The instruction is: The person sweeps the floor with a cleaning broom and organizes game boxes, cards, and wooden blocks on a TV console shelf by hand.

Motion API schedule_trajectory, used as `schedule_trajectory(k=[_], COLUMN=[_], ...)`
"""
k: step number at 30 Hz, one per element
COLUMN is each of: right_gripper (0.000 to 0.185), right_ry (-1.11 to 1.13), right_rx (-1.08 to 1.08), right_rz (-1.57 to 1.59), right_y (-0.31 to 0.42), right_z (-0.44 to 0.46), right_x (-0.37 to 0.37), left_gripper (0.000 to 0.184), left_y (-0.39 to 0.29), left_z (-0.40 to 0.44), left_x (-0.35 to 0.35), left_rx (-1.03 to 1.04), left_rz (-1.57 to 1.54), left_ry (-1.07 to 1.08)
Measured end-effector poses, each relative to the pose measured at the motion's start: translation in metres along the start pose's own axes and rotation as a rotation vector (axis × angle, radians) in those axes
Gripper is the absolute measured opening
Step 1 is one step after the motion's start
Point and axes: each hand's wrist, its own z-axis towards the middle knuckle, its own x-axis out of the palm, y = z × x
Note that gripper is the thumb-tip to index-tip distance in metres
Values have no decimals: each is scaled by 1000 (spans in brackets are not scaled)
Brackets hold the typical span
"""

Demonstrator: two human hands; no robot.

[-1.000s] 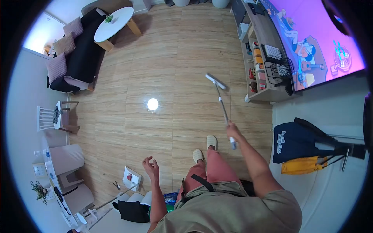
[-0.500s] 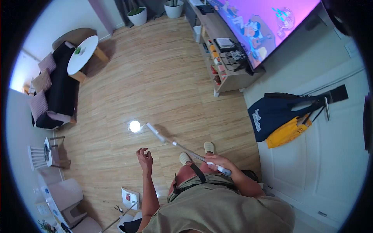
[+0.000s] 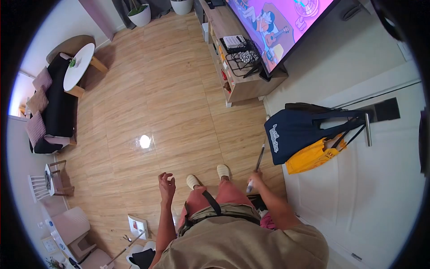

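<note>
My right hand point(image 3: 254, 178) is wrapped around the grey and white grip of a long-handled roller point(image 3: 261, 154). Its thin shaft points away from me, toward the lower edge of a navy tote bag point(image 3: 286, 136), which hides most of the far end. My left hand point(image 3: 167, 187) hangs over the wooden floor point(image 3: 130, 168), holding nothing, with its fingers loosely curled and apart. Below and between my hands are my feet in pale slippers point(image 3: 223, 171).
The navy bag and a yellow bag point(image 3: 309, 158) hang from the handle point(image 3: 368, 130) of a white door point(image 3: 340, 193). A TV stand point(image 3: 251, 89) stands ahead on the right. At left are a black sofa point(image 3: 60, 112), an oval table point(image 3: 80, 67) and a small chair point(image 3: 39, 188).
My right hand has swung the roller from ahead of my feet to the right, beside the door and bags. My view has shifted slightly right; the left hand stays similarly raised.
</note>
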Motion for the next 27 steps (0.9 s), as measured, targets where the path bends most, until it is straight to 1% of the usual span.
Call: schedule_trajectory(k=[1,2,4,6,7,9,10,11,12,14,16,17,19,20,21,22,23,25,26,27], right_gripper=[8,6,9,13,13,15,15,27,43,38,37,37,53,53,53,53,53,42,42,46], right_ry=[94,186,360,501,501,432,438,410,381,212,342,356,365,373,405,437,443,474,477,552], right_rx=[-38,-74,167,681,691,376,379,216,55,20,-64,-60,15,18,9,-2,-2,73,76,62], right_rz=[-60,-122,-55,499,483,78,73,2,-69,-186,-161,-172,-444,-452,-569,-686,-692,-550,-553,-560], right_y=[-20,-37,-7,12,29,77,82,87,91,102,100,99,86,77,64,57,49,60,67,76], right_z=[-3,-7,-80,-79,-95,-137,-132,-125,-118,-67,-7,-7,-15,-21,-25,-34,-42,-79,-88,-94], right_x=[-6,-13,-40,-89,-99,-106,-106,-107,-107,-87,-69,-61,-36,-30,-28,-22,-17,-9,-12,-16], left_gripper=[22,22,21,22,23,22,21,19,19,18,18,18,18,17,17,17,17,16,16,16], left_y=[-6,-11,-11,-6,-4,-19,-22,-26,-25,-24,-32,-35,-35,-35,-36,-36,-35,-24,-18,-22], left_z=[-3,-7,-11,-14,-15,-8,-2,2,3,6,4,1,-10,-16,-22,-29,-35,-45,-49,-48], left_x=[4,7,21,33,35,34,36,37,38,40,36,34,30,29,28,27,26,35,38,41], left_rx=[-103,-117,-25,-43,-46,-105,-141,-45,-50,-31,-78,-114,-111,-96,-104,-209,-312,-288,-260,-313], left_rz=[-14,-5,-19,17,57,27,-13,-1,2,-4,-9,-20,6,16,20,-5,-30,-17,-3,-1], left_ry=[15,26,-3,24,56,42,32,-31,-35,-23,-22,-16,-69,-114,-120,-91,-61,-54,-36,-25])
